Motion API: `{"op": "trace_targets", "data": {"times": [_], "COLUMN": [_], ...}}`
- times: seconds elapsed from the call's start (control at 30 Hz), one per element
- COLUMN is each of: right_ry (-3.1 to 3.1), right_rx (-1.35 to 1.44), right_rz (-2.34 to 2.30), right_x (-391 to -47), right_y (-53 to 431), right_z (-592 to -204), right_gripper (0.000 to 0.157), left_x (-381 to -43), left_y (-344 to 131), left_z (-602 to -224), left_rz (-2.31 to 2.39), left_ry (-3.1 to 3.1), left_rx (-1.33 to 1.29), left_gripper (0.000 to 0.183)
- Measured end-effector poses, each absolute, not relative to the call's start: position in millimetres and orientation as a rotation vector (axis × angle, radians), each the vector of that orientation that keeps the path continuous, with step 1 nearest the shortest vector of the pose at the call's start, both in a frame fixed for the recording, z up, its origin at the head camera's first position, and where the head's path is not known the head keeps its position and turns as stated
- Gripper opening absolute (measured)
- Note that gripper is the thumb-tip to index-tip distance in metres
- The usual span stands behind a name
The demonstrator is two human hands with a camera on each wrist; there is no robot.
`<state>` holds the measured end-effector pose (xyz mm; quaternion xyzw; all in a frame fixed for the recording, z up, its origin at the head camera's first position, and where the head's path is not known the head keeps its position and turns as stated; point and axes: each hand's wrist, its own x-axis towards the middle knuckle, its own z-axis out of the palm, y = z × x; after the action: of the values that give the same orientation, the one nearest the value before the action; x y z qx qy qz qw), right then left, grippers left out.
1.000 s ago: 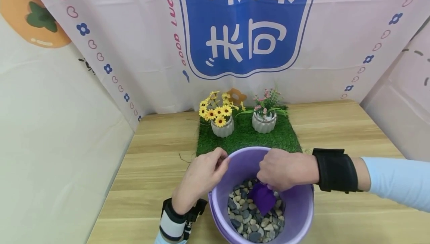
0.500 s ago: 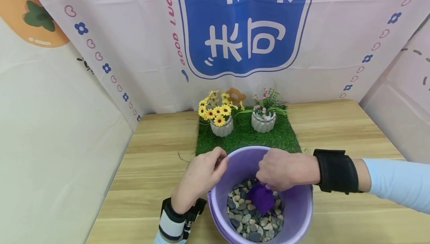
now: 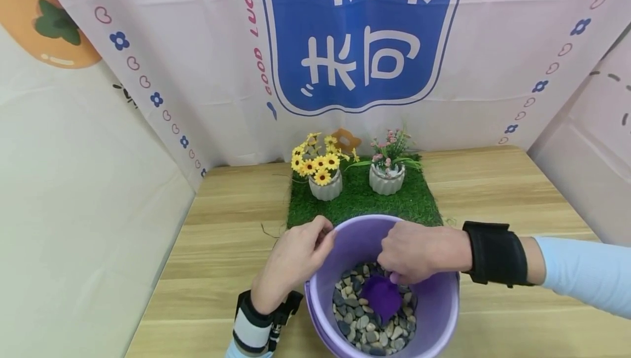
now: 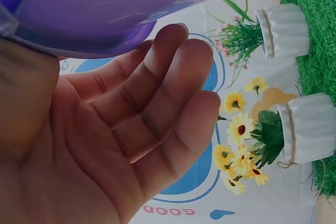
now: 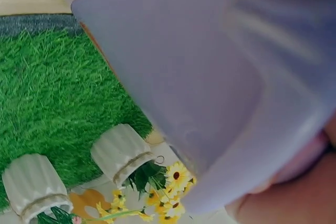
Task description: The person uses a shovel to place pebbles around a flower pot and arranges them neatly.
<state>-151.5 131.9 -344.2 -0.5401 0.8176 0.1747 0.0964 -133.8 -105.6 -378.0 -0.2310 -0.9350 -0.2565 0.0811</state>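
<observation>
A light purple bucket [image 3: 446, 319] stands on the table's front part, with grey and tan pebbles [image 3: 362, 325] covering its bottom. My right hand [image 3: 421, 251] reaches over the far right side and grips the handle of a dark purple scoop [image 3: 382, 299]. The scoop's blade lies among the pebbles; most of its handle is hidden by the fist. At the bucket's left rim, my left hand [image 3: 293, 262] holds the edge between thumb and bent fingers. In the left wrist view, those fingers [image 4: 178, 72] curve along the bucket's outer wall [image 4: 105, 19].
Behind the bucket lies a green artificial grass mat [image 3: 355, 202]. It bears a white pot of yellow flowers [image 3: 325, 185] and a white pot of pink flowers [image 3: 386, 180]. A printed cloth [image 3: 222, 111] hangs along the wooden table's [image 3: 227, 226] back edge.
The scoop's blade has shifted slightly nearer and left over the pebbles, and the right wrist has moved a little right and nearer. The left hand keeps its place on the rim.
</observation>
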Motion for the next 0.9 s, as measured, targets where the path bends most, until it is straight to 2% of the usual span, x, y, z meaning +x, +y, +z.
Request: {"op": "trace_targets", "data": {"times": [0.43,0.9], "right_ry": [2.342,2.334], "right_rx": [-1.617,-1.713], "right_rz": [0.382,0.279], "right_x": [-154.8,-156.8], "right_y": [133.6,139.8], "right_z": [-357.3,-360.6], "right_gripper": [0.046,0.045], "left_x": [-133.7,-134.6], "left_y": [-107.8,-107.5], "left_z": [-377.3,-379.5], "left_rz": [-0.759,-0.783], "left_ry": [-2.847,-2.83], "left_rx": [-0.706,-0.732], "left_gripper": [0.024,0.026]}}
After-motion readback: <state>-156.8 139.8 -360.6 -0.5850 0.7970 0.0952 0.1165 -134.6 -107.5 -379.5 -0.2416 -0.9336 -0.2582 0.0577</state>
